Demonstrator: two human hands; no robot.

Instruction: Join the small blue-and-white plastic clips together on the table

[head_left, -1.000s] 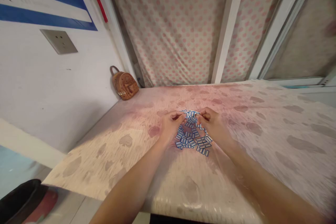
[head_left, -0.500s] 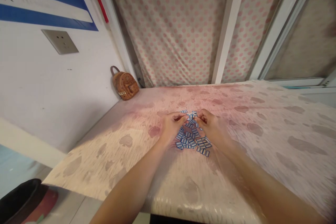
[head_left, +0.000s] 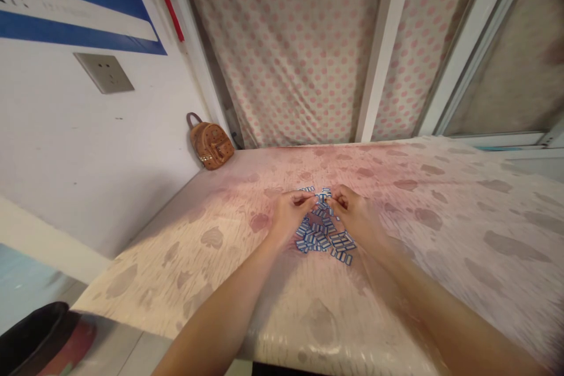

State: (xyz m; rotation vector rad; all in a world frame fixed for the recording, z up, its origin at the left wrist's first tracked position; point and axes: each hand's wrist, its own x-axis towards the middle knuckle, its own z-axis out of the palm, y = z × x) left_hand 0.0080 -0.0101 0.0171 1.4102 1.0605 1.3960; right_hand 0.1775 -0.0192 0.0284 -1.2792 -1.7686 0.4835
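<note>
Small flat rectangular pieces [head_left: 315, 239], white with blue edges, lie in a loose heap on the patterned tablecloth. Over the far side of this heap, my left hand [head_left: 291, 211] is closed, thumb and forefinger pinched together. My right hand [head_left: 352, 208] faces it in a similar pinch, its other fingers curled in. Between the two sets of fingertips is a small blue-and-white piece [head_left: 323, 195], which both hands seem to grip. Its exact shape is too small to make out, and the hands partly cover the pieces around it.
A small brown backpack-shaped bag [head_left: 211, 144] leans against the wall at the table's back left corner. Behind the table hangs a dotted curtain [head_left: 299, 59]. The patterned tablecloth [head_left: 440, 235] spreads widely to the right. A dark, red-sided container [head_left: 48, 335] stands at lower left.
Both hands stay almost in place, with only slight finger movement at the pinch. The whole view has shifted very slightly. The heap looks the same.
</note>
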